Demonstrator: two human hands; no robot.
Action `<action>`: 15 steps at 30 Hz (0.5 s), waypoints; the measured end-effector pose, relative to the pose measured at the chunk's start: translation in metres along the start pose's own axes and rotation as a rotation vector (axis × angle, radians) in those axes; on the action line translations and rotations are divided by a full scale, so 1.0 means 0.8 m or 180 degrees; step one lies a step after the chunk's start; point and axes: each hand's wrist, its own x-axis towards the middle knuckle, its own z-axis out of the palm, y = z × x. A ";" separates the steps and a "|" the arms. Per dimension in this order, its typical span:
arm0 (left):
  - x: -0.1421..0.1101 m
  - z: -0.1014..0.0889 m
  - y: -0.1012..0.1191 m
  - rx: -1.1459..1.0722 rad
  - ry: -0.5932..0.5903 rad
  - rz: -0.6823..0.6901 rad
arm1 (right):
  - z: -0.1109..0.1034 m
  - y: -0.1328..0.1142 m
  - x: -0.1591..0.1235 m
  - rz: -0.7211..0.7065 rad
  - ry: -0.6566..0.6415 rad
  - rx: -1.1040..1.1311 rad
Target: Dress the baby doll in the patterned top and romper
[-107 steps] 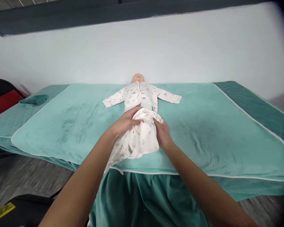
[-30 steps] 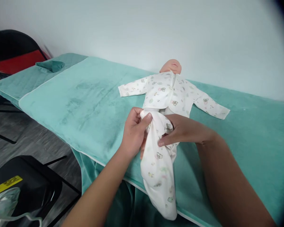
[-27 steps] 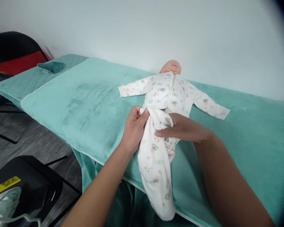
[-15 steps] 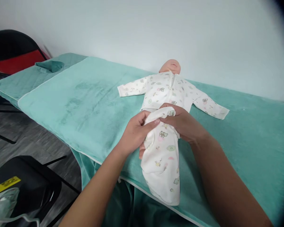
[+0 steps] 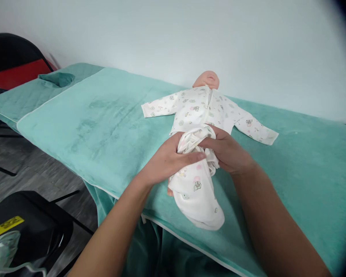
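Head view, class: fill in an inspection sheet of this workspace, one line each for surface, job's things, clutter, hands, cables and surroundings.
Surface: teal towel spread over a table, its front edge hanging down.
Job's things: baby doll lying on its back in a printed top; matching printed trousers bunched at its waist.
Clutter: folded teal cloth at the far left corner.
Hands: left hand and right hand both grip the trousers' gathered top.
Cables: nothing seen.
Surroundings: pale wall; black and red chair; black case with yellow label on the floor.
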 end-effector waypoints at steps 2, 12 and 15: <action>-0.004 -0.002 0.000 -0.0015 -0.0279 -0.0023 | 0.002 0.000 0.000 -0.0031 0.0041 0.0034; 0.012 0.001 -0.021 -0.1378 0.0378 -0.0083 | -0.009 -0.005 -0.004 0.0055 -0.0719 -0.0381; 0.015 0.001 -0.022 -0.1427 0.0381 -0.0114 | -0.016 -0.006 -0.006 0.0194 -0.1155 -0.0591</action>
